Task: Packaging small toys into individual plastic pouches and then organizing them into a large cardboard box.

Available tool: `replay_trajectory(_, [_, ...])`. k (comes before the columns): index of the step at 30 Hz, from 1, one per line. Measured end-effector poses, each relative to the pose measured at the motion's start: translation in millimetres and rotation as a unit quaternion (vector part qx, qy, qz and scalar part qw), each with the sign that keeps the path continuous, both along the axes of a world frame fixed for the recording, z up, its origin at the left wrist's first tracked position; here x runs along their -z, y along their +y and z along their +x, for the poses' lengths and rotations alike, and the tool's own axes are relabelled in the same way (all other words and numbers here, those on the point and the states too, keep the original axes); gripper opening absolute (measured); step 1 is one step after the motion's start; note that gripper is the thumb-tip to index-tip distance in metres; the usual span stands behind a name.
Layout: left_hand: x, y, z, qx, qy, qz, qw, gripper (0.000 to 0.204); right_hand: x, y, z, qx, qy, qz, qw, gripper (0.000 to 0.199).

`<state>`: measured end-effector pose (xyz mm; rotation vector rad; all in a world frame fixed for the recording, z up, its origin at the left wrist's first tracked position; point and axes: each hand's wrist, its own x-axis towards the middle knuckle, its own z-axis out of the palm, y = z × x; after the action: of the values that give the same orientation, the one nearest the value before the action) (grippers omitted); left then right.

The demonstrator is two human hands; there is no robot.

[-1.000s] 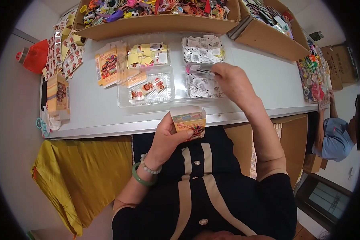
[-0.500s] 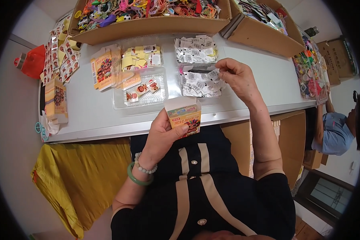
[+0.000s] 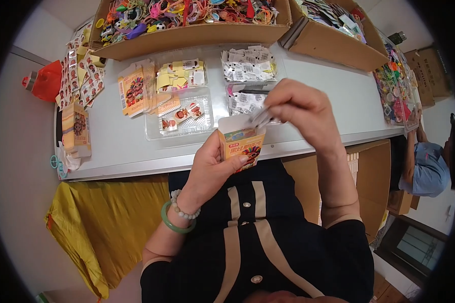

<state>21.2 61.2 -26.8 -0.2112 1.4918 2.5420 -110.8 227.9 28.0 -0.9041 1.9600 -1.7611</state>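
Observation:
My left hand [image 3: 212,166] holds a small orange paper box [image 3: 241,142] upright, with its top flap open, just in front of the table's near edge. My right hand [image 3: 301,108] is above the box's opening and pinches a small clear packet [image 3: 261,119] whose lower end dips into the box. Behind the hands, clear plastic trays [image 3: 179,123] hold small printed packets and cards. A stack of flat orange boxes [image 3: 134,93] lies to the left of the trays.
A long cardboard box [image 3: 187,33] of colourful toys stands at the table's back, and another carton [image 3: 338,43] at the back right. More packets lie at the left edge [image 3: 78,83]. A yellow cloth [image 3: 96,222] hangs below the table. Another person [image 3: 427,166] sits at the right.
My right hand picked a clear packet from the tray and brought it back to the box's open top. My left hand raised the box slightly.

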Motion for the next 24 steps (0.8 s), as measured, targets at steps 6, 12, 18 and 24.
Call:
replay_trajectory(6, [1.1, 0.3, -1.4, 0.005, 0.028, -0.018, 0.999, 0.040, -9.0, -19.2, 13.7, -0.072, 0.295, 0.141, 0.942, 0.019])
replay_trajectory(12, [3.4, -1.5, -1.2, 0.002, 0.020, 0.024, 1.000, 0.037, -6.8, -18.4, 9.7, -0.057, 0.156, 0.109, 0.980, 0.011])
replay_trajectory(18, [5.0, -4.2, -4.8, 0.000, 0.016, 0.029, 0.999, 0.036, -7.7, -21.2, 7.1, -0.054, 0.051, 0.079, 0.994, 0.013])
replay_trajectory(24, [4.8, -11.6, -7.2, -0.014, 0.015, 0.022, 1.000, 0.040, -2.5, -26.5, -5.0, 0.022, -0.106, 0.007, 0.994, 0.014])
